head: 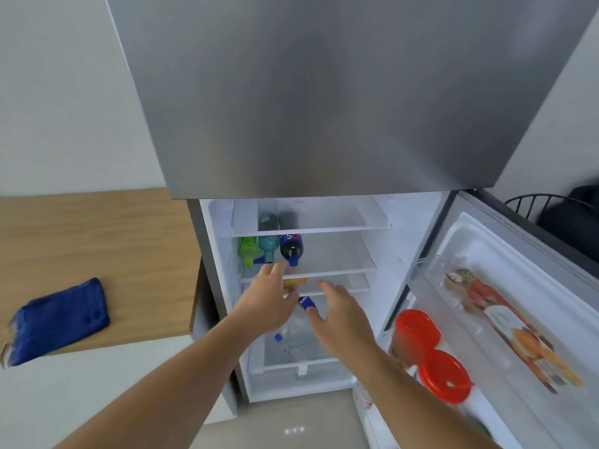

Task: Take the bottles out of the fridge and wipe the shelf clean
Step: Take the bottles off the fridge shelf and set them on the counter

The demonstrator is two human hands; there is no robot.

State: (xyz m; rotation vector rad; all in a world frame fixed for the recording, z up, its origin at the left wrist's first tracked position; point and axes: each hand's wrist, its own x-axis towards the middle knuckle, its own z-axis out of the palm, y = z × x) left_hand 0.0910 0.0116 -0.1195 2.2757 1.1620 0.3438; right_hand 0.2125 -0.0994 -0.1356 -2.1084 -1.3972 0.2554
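Three bottles lie on their sides at the left of a glass fridge shelf point(340, 254): a green bottle point(248, 249), a teal bottle point(268, 246) and a dark cola bottle point(290, 247) with a blue cap. My left hand point(267, 299) reaches into the fridge with fingers apart, its fingertips just below the teal bottle's neck and holding nothing. My right hand point(340, 314) is spread beside it, lower, in front of the shelves. A yellow item point(294, 283) and a clear bottle point(291, 328) with a blue label lie on lower shelves, partly hidden by my hands.
A folded blue cloth point(60, 319) lies on the wooden counter point(97, 241) left of the fridge. The open door point(525, 319) on the right holds two red-lidded jars point(431, 354) and juice cartons point(505, 322). A closed steel freezer door point(324, 92) hangs above. A dark chair point(551, 205) stands far right.
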